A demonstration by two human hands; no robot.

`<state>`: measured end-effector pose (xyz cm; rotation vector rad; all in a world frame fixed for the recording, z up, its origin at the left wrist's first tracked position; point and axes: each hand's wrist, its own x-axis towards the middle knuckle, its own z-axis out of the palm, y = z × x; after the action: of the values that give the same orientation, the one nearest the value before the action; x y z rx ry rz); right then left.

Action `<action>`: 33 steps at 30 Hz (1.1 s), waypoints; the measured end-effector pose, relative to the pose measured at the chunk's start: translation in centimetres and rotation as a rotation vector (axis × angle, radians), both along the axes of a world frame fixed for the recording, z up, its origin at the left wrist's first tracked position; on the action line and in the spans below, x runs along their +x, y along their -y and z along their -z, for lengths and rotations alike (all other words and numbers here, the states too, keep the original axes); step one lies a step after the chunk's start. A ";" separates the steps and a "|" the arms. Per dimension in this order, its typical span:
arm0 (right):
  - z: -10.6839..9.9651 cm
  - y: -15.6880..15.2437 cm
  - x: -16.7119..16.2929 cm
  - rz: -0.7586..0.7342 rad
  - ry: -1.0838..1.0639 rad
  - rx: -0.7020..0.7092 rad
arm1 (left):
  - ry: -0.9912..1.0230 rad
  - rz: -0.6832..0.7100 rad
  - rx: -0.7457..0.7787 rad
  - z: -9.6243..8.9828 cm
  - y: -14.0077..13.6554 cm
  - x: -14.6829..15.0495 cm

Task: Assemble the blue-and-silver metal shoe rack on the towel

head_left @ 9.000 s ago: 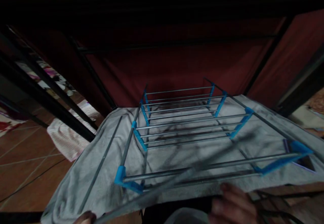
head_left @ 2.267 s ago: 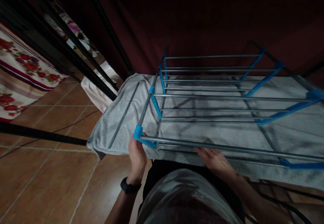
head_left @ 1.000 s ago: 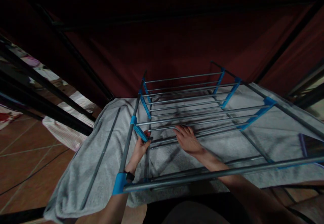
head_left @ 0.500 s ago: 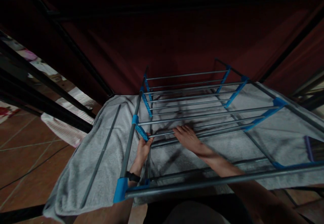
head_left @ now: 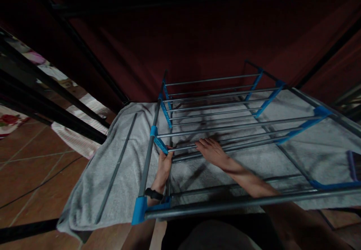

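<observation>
A rack frame of grey metal tubes with blue plastic connectors, like a shoe rack, lies across a grey blanket. My left hand, a dark band on its wrist, reaches inside the frame. Its fingers close around the lower end of a slanted blue bracket, where a thin metal rod meets it. Farther right along that rod, my right hand is closed over it, palm down; its fingertips are partly hidden. Several parallel rods span the frame between the left and right brackets.
One loose metal tube lies on the blanket left of the frame. A purple-edged object sits at the right. Dark bars stand at the left, and a dark red panel rises behind. Striped cloth hangs over the tiled floor.
The view has shifted slightly, so the rack appears a little farther right and higher. Both hands keep nearly the same places on the bracket and rod.
</observation>
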<state>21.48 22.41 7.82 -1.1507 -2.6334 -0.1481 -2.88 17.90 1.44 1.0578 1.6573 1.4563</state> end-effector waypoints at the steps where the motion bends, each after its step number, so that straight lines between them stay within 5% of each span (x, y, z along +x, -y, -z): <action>1: 0.0 0.0 0.0 0.001 0.001 0.001 | -0.007 0.001 0.005 -0.1 0.0 0.1; 10: 0.0 -0.1 0.1 -0.008 0.017 -0.023 | 0.001 -0.050 0.055 -0.8 0.0 1.1; 33: -0.3 -0.7 0.3 -0.033 0.047 -0.045 | -0.093 -0.098 0.077 0.9 -0.8 0.8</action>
<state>21.73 23.07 8.07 -1.1301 -2.7089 -0.1115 -2.09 18.65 0.55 1.1155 1.7517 1.5665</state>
